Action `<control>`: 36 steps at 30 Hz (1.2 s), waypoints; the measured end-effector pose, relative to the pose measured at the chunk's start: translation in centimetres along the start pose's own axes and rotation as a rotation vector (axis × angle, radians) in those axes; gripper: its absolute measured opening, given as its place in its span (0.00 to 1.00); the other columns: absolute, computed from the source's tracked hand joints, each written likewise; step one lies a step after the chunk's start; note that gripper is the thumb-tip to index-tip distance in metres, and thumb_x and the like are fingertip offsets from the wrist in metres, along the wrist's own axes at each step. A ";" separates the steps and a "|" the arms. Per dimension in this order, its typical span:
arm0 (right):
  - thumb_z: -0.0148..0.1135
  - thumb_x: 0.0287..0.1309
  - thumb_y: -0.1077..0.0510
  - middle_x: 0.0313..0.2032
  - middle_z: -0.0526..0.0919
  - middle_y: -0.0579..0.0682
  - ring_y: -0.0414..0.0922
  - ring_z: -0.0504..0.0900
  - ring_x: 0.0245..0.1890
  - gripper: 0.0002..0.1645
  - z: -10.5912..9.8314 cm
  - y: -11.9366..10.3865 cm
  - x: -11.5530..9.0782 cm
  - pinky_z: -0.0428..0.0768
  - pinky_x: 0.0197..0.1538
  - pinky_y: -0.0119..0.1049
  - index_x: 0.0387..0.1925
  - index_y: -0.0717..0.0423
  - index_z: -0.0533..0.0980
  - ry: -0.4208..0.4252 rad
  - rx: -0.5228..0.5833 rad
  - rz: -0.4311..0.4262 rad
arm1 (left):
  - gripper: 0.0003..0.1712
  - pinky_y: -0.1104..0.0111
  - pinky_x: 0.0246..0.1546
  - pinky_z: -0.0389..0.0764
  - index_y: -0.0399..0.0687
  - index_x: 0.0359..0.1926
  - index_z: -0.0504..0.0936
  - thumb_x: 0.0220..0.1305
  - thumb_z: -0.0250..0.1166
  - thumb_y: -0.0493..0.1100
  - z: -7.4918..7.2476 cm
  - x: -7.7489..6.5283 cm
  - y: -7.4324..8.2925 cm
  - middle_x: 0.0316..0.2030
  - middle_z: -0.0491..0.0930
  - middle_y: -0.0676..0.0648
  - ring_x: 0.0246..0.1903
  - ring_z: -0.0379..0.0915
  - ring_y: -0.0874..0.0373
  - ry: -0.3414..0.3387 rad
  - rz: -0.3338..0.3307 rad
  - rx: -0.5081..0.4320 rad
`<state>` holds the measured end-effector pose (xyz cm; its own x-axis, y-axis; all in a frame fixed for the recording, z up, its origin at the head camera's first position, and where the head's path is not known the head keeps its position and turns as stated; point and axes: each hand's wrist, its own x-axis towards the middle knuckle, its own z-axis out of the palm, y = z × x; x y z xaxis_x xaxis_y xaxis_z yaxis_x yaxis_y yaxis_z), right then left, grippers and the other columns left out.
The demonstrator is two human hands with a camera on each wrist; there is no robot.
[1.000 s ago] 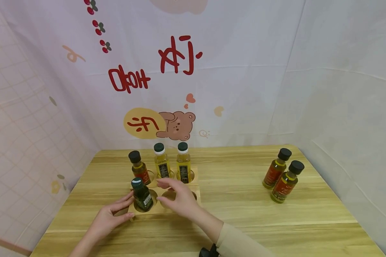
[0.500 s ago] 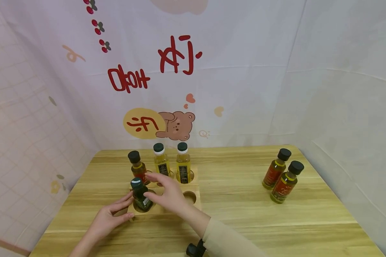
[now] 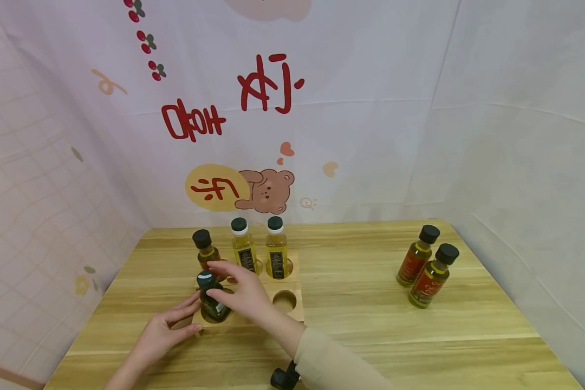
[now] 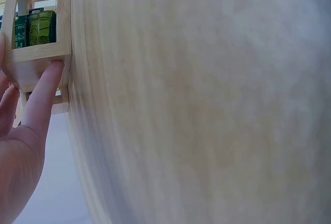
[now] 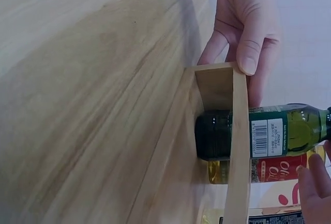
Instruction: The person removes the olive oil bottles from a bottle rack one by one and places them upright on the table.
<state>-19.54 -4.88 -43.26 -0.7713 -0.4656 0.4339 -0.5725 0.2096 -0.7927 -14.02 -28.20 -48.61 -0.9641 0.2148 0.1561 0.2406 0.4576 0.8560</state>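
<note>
A two-tier wooden bottle rack (image 3: 292, 314) with round holes stands on the table. My left hand (image 3: 163, 330) grips its left end; in the right wrist view the left thumb (image 5: 249, 61) lies on the rack's corner. A dark green oil bottle (image 5: 289, 131) with a green cap stands in the front row's left hole. My right hand (image 3: 246, 290) is spread around its upper part, thumb in front and fingers beyond, with a gap showing in the right wrist view. Behind stand a red-labelled oil bottle (image 3: 203, 254), partly hidden by the right hand, and two yellow oil bottles (image 3: 244, 249).
Two red-labelled oil bottles (image 3: 429, 279) with black caps stand at the table's right side. A bare hole (image 3: 284, 301) shows at the front row's right end. A black device (image 3: 284, 378) is under the right sleeve. A printed cloth (image 3: 361, 135) hangs behind the table.
My right hand has moved left along the rack to the green bottle's upper part, uncovering the front row's right hole. The left hand stays on the rack's end.
</note>
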 end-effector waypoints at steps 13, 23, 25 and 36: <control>0.69 0.63 0.56 0.51 0.83 0.41 0.32 0.78 0.49 0.27 1.0 0.0 0.3 0.78 0.52 0.32 0.63 0.48 0.76 0.029 0.056 0.019 | 0.29 0.81 0.52 0.67 0.40 0.61 0.79 0.59 0.73 0.42 0.0 -0.1 0.0 0.66 0.70 0.46 0.59 0.61 0.77 -0.002 0.005 -0.008; 0.68 0.63 0.56 0.53 0.81 0.40 0.33 0.78 0.50 0.25 1.7 -0.2 0.4 0.78 0.53 0.33 0.61 0.43 0.78 0.034 0.088 0.110 | 0.29 0.81 0.51 0.69 0.40 0.61 0.79 0.59 0.73 0.41 0.1 0.0 -0.1 0.66 0.70 0.44 0.59 0.62 0.77 0.001 0.028 -0.019; 0.69 0.62 0.55 0.52 0.82 0.39 0.33 0.78 0.48 0.24 1.8 -0.2 0.4 0.78 0.52 0.32 0.61 0.42 0.78 0.041 0.083 0.122 | 0.29 0.81 0.51 0.69 0.40 0.61 0.79 0.59 0.73 0.41 0.1 0.0 -0.2 0.66 0.70 0.44 0.59 0.62 0.77 0.002 0.027 -0.020; 0.68 0.63 0.55 0.47 0.83 0.38 0.33 0.79 0.45 0.23 2.0 -0.4 0.4 0.78 0.48 0.30 0.59 0.41 0.79 0.057 0.077 0.153 | 0.29 0.82 0.51 0.67 0.40 0.61 0.80 0.59 0.73 0.43 0.1 -0.1 -0.2 0.66 0.70 0.45 0.59 0.62 0.77 0.008 0.012 -0.003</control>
<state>-19.02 -6.87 -43.66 -0.8633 -0.3838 0.3278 -0.4264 0.2070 -0.8805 -13.99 -28.24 -48.86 -0.9619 0.2132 0.1710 0.2523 0.4527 0.8552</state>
